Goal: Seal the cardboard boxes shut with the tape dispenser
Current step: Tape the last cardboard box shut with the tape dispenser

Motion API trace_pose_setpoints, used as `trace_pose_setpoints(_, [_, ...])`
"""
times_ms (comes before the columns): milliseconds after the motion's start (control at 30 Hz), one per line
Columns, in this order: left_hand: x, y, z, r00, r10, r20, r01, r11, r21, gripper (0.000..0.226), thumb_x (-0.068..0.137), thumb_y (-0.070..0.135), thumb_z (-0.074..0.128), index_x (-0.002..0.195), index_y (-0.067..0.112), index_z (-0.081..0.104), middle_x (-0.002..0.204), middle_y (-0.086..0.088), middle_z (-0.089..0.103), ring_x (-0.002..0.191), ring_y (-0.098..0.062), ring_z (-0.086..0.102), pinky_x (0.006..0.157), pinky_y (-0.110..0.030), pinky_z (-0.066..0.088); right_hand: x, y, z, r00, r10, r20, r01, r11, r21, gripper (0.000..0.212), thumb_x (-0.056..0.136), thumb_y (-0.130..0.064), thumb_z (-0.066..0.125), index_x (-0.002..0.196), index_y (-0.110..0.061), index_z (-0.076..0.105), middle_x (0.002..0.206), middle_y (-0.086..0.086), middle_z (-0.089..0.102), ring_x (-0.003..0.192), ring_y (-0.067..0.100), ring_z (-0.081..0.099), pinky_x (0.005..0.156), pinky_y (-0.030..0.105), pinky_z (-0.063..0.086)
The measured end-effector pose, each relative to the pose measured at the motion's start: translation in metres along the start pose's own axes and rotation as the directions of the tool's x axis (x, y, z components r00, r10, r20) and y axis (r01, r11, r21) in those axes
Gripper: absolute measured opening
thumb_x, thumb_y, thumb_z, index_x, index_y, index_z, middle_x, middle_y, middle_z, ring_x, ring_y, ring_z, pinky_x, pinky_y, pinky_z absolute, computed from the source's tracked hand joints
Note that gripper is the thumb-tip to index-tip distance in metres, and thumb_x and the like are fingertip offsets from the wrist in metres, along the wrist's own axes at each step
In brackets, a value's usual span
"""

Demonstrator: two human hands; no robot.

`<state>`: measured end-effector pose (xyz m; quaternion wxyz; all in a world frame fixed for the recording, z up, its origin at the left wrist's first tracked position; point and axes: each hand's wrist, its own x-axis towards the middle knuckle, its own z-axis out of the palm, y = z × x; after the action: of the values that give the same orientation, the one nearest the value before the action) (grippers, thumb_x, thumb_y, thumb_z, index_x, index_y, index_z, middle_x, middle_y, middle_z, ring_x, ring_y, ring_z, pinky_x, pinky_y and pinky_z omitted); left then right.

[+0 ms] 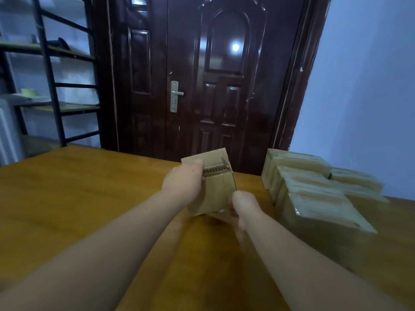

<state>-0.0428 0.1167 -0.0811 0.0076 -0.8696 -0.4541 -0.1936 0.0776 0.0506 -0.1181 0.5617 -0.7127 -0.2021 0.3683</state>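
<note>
**Over the far edge of the table: one box held in both hands**

Over the far edge of the brown wooden table, about mid-width, sits the small plain brown cardboard box, tilted, with its broad face toward the camera. I cannot tell whether its bottom touches the table top or hangs just above it; there is a dark shadow under it.

- Left hand: grips the box's upper left side. The thumb is curled over the top, next to an exposed strip of corrugated edge. The fingers are hidden behind the box.
- Right hand: holds the box's lower right corner, with the thumb pointing up along the right edge. The fingers are curled under and mostly out of sight.
- One flap stands up at the far side of the box, so the top is not closed flat.
- Both forearms are bare and reach in from the near edge.

At the right edge of the table is a stack of glossy, tape-wrapped cardboard boxes, several rows deep. It runs from the far right corner toward the camera and sits near the held box without touching it.

Behind the table is a dark red-brown panelled door with a silver lever handle. A black metal-framed shelf rack stands to the left, and a pale bluish wall is on the right. The frame is soft, so fine detail on the box is not readable.
</note>
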Motion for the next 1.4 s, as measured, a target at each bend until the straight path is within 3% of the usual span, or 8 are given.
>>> trace_pose_setpoints(100, [-0.031, 0.006, -0.006, 0.998, 0.049, 0.046, -0.052, 0.997, 0.064, 0.011, 0.101, 0.024, 0.04, 0.107, 0.016, 0.042, 0.097, -0.007, 0.06, 0.076, -0.024, 0.05, 0.06, -0.035, 0.044, -0.028, 0.022, 0.004, 1.0, -0.023, -0.004, 0.022, 0.996, -0.087, 0.063, 0.093, -0.004, 0.045, 0.151, -0.016, 0.022, 0.14, 0.012, 0.043, 0.122, 0.03, 0.045, 0.103, 0.042, 0.04])
trace_pose_setpoints(267, [-0.082, 0.012, -0.019, 0.984, 0.153, 0.09, -0.168, 0.967, 0.193, 0.008, 0.1, 0.023, 0.042, 0.106, 0.018, 0.041, 0.08, 0.0, 0.049, 0.07, -0.019, 0.049, 0.052, -0.028, 0.038, -0.068, 0.062, -0.005, 0.999, -0.026, 0.024, 0.031, 0.971, -0.237, 0.033, 0.089, -0.006, 0.049, 0.122, -0.007, 0.05, 0.105, 0.006, 0.053, 0.096, 0.024, 0.051, 0.079, 0.033, 0.044])
trace_pose_setpoints(400, [-0.118, 0.02, -0.023, 0.969, 0.218, 0.114, -0.242, 0.923, 0.298, 0.018, 0.101, 0.022, 0.041, 0.117, 0.016, 0.039, 0.086, -0.003, 0.057, 0.068, -0.02, 0.046, 0.05, -0.029, 0.034, -0.088, 0.093, -0.01, 0.984, -0.172, 0.037, 0.175, 0.966, -0.191, 0.033, 0.082, -0.008, 0.056, 0.111, -0.022, 0.059, 0.102, -0.001, 0.064, 0.095, 0.019, 0.058, 0.087, 0.037, 0.053])
trace_pose_setpoints(667, [-0.151, 0.032, -0.032, 0.956, 0.252, 0.152, -0.286, 0.915, 0.283, 0.025, 0.1, 0.017, 0.039, 0.124, 0.017, 0.037, 0.105, -0.004, 0.064, 0.085, -0.024, 0.059, 0.059, -0.031, 0.041, -0.118, 0.107, -0.031, 0.94, -0.336, 0.051, 0.331, 0.869, -0.368, 0.089, 0.091, -0.02, 0.06, 0.152, -0.026, -0.005, 0.091, -0.011, 0.052, 0.08, 0.007, 0.051, 0.061, 0.015, 0.037])
trace_pose_setpoints(833, [-0.153, 0.038, -0.04, 0.923, 0.317, 0.217, -0.361, 0.909, 0.207, 0.016, 0.1, 0.019, 0.043, 0.115, 0.018, 0.043, 0.105, -0.002, 0.058, 0.076, -0.017, 0.048, 0.057, -0.025, 0.036, -0.13, 0.108, -0.036, 0.882, -0.47, 0.022, 0.443, 0.814, -0.375, 0.094, 0.09, -0.011, 0.06, 0.15, -0.035, -0.007, 0.132, -0.001, 0.049, 0.116, 0.014, 0.05, 0.099, 0.03, 0.046])
trace_pose_setpoints(1000, [-0.143, 0.032, -0.046, 0.89, 0.29, 0.352, -0.339, 0.937, 0.086, 0.033, 0.094, 0.029, 0.055, 0.125, 0.023, 0.047, 0.123, 0.0, 0.056, 0.104, -0.021, 0.054, 0.083, -0.032, 0.047, -0.136, 0.095, -0.044, 0.725, -0.686, 0.066, 0.641, 0.636, -0.43, 0.083, 0.083, -0.003, 0.059, 0.147, -0.038, 0.02, 0.151, -0.01, 0.026, 0.14, 0.008, 0.022, 0.113, 0.032, 0.031])
trace_pose_setpoints(1200, [-0.135, 0.006, -0.042, 0.971, 0.144, 0.191, -0.083, 0.952, -0.295, 0.038, 0.088, 0.039, 0.064, 0.122, 0.031, 0.052, 0.125, 0.011, 0.052, 0.104, -0.008, 0.047, 0.085, -0.023, 0.041, -0.124, 0.096, -0.06, 0.734, -0.65, 0.197, 0.652, 0.593, -0.473, 0.062, 0.089, -0.038, 0.059, 0.143, -0.041, 0.027, 0.138, -0.012, 0.039, 0.126, 0.008, 0.038, 0.105, 0.037, 0.041])
trace_pose_setpoints(1400, [-0.134, -0.01, -0.006, 0.977, -0.198, 0.078, 0.186, 0.612, -0.769, 0.022, 0.087, 0.031, 0.067, 0.105, 0.022, 0.058, 0.099, 0.006, 0.061, 0.095, -0.015, 0.058, 0.066, -0.022, 0.041, -0.115, 0.094, -0.056, 0.75, -0.657, 0.075, 0.633, 0.68, -0.37, 0.038, 0.099, -0.034, 0.043, 0.137, -0.03, 0.042, 0.128, -0.009, 0.052, 0.119, 0.005, 0.044, 0.102, 0.029, 0.039])
